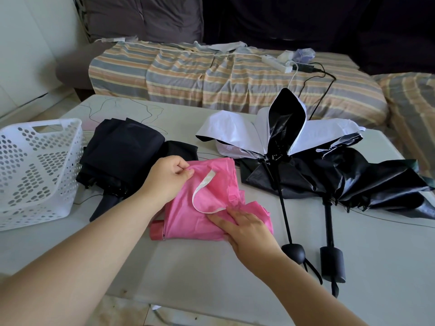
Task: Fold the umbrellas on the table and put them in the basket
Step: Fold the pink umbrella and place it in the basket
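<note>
Left hand (168, 178) pinches the pink umbrella (211, 203) fabric, right hand (244, 229) presses it flat on the tabletop (188, 267); white basket (35, 170) sits left.

Beyond your pale bench (211, 267) you face a sofa (235, 85) draped in striped cloth, dark cushions (146, 17) behind it, a white wall (30, 43) at left, all daylit.

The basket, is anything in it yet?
Empty as far as it shows: the white basket holds no umbrella, and the pink umbrella lies on the table.
</note>
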Demonstrator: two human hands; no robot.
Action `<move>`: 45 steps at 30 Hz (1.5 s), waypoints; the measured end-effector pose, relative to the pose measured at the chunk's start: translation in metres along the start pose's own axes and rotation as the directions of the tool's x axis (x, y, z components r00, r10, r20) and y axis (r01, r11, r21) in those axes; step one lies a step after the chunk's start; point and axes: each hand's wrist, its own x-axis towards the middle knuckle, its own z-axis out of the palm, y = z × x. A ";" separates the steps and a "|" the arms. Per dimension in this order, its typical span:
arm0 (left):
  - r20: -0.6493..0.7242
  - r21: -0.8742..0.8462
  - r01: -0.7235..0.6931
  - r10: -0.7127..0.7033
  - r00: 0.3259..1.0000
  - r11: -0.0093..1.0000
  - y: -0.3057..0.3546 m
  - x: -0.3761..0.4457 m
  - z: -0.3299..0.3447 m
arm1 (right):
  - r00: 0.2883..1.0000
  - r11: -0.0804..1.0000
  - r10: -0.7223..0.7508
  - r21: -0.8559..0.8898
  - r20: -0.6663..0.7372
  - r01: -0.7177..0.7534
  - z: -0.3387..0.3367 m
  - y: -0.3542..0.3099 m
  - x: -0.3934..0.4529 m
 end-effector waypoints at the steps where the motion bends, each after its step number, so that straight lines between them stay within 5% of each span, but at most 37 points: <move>1: 0.001 -0.104 0.036 -0.036 0.999 0.994 0.000 0.000 -0.001 | 1.000 1.000 0.005 0.001 -0.002 -0.005 0.000 0.000 0.000; 6: 0.063 -0.347 0.164 -0.152 0.986 0.924 0.002 -0.001 -0.006 | 1.000 1.000 -0.006 0.013 -0.017 0.006 0.001 -0.001 -0.001; 11: -0.029 0.067 -0.017 0.019 0.999 0.998 0.001 0.003 -0.015 | 0.999 0.999 -0.034 -0.003 -0.037 0.033 -0.002 -0.001 0.000; 17: 0.223 0.171 0.071 -0.109 0.969 0.983 0.000 -0.001 -0.016 | 0.999 1.000 -0.030 0.008 -0.038 0.031 0.001 0.000 -0.001; 24: 0.050 0.127 -0.018 0.012 0.999 0.992 -0.001 0.007 -0.002 | 1.000 0.998 0.027 0.057 0.015 -0.028 0.002 0.001 -0.002; 26: 0.113 0.133 0.004 -0.019 0.993 0.991 -0.004 0.007 0.002 | 0.999 0.996 0.021 0.087 0.027 -0.023 0.003 0.001 -0.002; 29: 0.225 -0.092 0.105 -0.082 0.971 0.990 0.002 0.011 0.000 | 0.999 0.995 0.008 0.102 0.041 -0.012 0.001 0.001 -0.001; 31: 0.177 -0.149 0.089 -0.062 0.982 0.985 0.006 0.020 0.002 | 0.998 0.995 0.020 0.098 0.062 -0.026 0.001 0.001 -0.001; 37: -0.084 0.194 -0.116 0.134 0.987 0.974 0.013 0.034 0.019 | 0.982 0.991 0.093 0.083 0.165 -0.108 0.001 -0.001 -0.001; 39: -0.198 0.343 -0.362 0.444 0.874 0.867 0.011 0.010 0.010 | 0.976 0.985 0.096 0.120 0.197 -0.121 -0.001 -0.001 0.001; 41: -0.117 0.502 -0.576 0.710 0.694 0.645 0.000 -0.027 0.002 | 0.973 0.991 0.090 0.080 0.213 -0.109 0.000 -0.003 0.002; 43: 0.155 0.552 -0.688 0.753 0.640 0.471 -0.025 -0.060 0.005 | 0.971 0.993 0.094 0.048 0.218 -0.107 -0.001 -0.006 0.005; 45: 0.370 0.556 -0.707 0.631 0.682 0.438 -0.047 -0.073 0.012 | 0.966 0.990 0.124 0.037 0.225 -0.136 0.000 -0.006 0.007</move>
